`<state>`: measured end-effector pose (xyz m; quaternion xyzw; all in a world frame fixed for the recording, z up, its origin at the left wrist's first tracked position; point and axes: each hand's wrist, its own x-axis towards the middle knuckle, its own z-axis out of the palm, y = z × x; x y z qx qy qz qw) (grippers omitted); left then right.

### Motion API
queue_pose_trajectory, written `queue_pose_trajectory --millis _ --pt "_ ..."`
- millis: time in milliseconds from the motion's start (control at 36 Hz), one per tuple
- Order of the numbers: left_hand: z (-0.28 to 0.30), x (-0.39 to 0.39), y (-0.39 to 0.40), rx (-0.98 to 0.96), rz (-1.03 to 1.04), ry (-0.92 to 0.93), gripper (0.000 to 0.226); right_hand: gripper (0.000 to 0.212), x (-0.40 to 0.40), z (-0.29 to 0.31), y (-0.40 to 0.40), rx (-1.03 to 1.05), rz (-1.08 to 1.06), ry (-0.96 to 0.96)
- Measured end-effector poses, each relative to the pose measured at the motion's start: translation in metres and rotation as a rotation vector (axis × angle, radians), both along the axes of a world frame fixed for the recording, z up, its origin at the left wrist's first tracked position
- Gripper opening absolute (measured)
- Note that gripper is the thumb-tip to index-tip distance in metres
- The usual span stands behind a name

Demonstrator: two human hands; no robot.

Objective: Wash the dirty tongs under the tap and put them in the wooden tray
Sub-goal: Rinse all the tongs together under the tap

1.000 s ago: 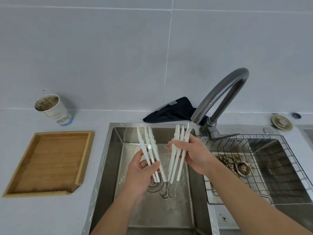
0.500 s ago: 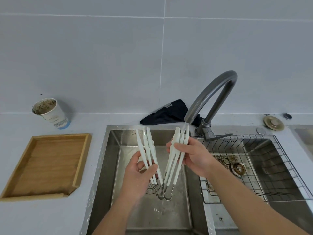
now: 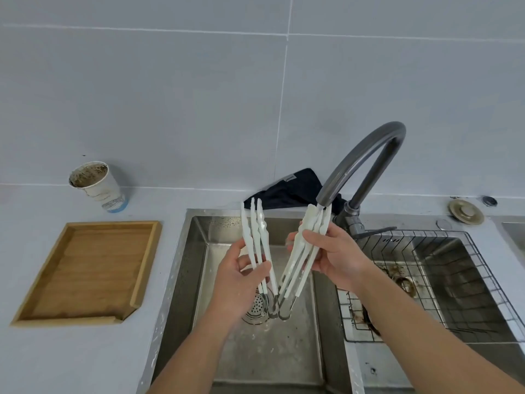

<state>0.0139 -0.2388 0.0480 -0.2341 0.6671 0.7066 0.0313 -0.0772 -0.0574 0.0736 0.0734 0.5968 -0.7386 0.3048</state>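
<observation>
Several white tongs (image 3: 257, 231) with metal hinge ends are spread in a V over the left sink basin (image 3: 272, 354), hinges down. My left hand (image 3: 240, 275) grips the left arms and my right hand (image 3: 331, 255) grips the right arms. The right tips sit directly under the grey tap spout (image 3: 358, 163), where a thin stream of water meets them. The wooden tray (image 3: 85, 273) lies on the counter to the left of the sink, with nothing in it.
A dirty paper cup (image 3: 98, 186) stands behind the tray. A dark cloth (image 3: 289, 189) lies behind the sink. A wire rack (image 3: 426, 282) sits in the right basin, with a drain (image 3: 404, 284) beneath it. A sink plug (image 3: 466, 214) rests at the back right.
The right arms of the tongs have risen closer under the spout, and the view has shifted slightly. Both hands keep their grip.
</observation>
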Motion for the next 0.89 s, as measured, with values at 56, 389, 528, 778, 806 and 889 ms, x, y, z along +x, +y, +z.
queue_pose_trajectory --millis 56,389,528,778,806,889 --pt "0.001 -0.007 0.001 -0.005 -0.019 -0.008 0.047 0.023 -0.001 0.003 0.004 0.011 -0.018 0.024" --pt "0.021 -0.051 0.019 0.059 -0.105 0.045 0.034 0.012 -0.009 0.024 0.016 0.07 -0.21 0.161" --pt "0.029 -0.059 0.025 0.052 -0.113 0.019 0.04 0.016 -0.013 0.033 0.018 0.08 -0.295 0.194" --pt "0.017 -0.056 0.042 0.126 -0.143 -0.013 0.021 0.013 -0.011 0.044 0.03 0.128 -0.377 0.219" --pt "0.016 -0.056 0.045 0.137 -0.148 -0.016 0.019 0.013 -0.011 0.046 0.032 0.14 -0.379 0.227" --pt "0.017 -0.056 0.053 0.167 -0.154 -0.021 0.018 0.012 -0.009 0.048 0.035 0.168 -0.381 0.248"
